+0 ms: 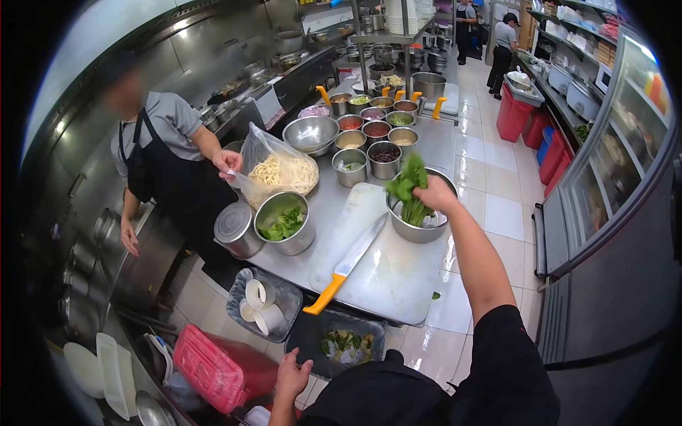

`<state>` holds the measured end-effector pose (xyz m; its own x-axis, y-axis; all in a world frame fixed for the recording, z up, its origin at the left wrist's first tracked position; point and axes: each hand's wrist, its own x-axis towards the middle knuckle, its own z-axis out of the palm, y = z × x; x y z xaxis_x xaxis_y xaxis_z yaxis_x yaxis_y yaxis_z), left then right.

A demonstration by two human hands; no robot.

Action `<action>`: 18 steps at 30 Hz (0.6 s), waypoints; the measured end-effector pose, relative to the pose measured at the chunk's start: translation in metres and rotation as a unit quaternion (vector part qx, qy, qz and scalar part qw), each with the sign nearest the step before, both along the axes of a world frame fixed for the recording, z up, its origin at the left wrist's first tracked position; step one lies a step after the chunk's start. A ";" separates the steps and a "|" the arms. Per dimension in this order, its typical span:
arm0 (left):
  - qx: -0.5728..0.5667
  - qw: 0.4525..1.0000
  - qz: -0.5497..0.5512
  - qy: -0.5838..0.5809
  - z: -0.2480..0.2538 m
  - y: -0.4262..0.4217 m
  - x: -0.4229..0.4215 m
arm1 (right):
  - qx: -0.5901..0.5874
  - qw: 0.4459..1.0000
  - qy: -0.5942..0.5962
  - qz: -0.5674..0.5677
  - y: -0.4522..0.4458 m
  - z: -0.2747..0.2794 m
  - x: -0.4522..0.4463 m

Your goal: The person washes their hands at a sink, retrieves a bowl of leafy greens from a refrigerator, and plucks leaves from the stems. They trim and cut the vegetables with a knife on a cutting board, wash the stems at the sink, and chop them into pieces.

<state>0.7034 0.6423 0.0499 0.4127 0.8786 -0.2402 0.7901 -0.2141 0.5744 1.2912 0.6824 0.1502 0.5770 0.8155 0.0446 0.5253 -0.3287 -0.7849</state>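
My right hand (435,194) is closed around a bunch of leafy greens (410,186), held at the mouth of a steel pot (419,231) on the right side of the table. Low in the view, my left hand (293,375) hangs in the air with its fingers apart and nothing in it. Below it and to the right is a dark bin (369,328) with vegetable scraps. A knife (349,264) with a yellow handle lies across the white cutting board (398,273), its handle past the front edge. Cut greens (283,224) fill part of another steel pot (304,240).
A co-worker (167,135) stands at the left, one hand on a plastic bag of noodles (280,174). Several steel containers of ingredients (376,129) stand behind the board. A grey bin (284,302) with white containers sits below the table. At right is a glass-door fridge (611,153).
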 end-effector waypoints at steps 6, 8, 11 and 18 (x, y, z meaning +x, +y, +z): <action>-0.053 0.997 0.036 0.031 -0.013 -0.010 -0.014 | -0.051 0.974 -0.044 -0.217 -0.024 0.075 -0.003; -0.057 0.997 0.032 0.029 -0.014 -0.008 -0.014 | -0.040 0.942 -0.208 -0.259 -0.024 0.053 0.018; -0.061 0.997 0.034 0.014 -0.006 -0.004 -0.005 | 0.015 0.929 -0.274 -0.249 -0.030 0.054 0.016; -0.036 0.999 0.018 0.024 0.012 0.002 -0.002 | -0.138 0.980 -0.127 0.067 -0.024 0.071 -0.024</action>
<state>0.7013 0.6444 0.0617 0.3678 0.8725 -0.3218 0.8235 -0.1448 0.5485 1.2673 0.6585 0.2207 0.4636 0.8839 -0.0608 0.7447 -0.4260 -0.5139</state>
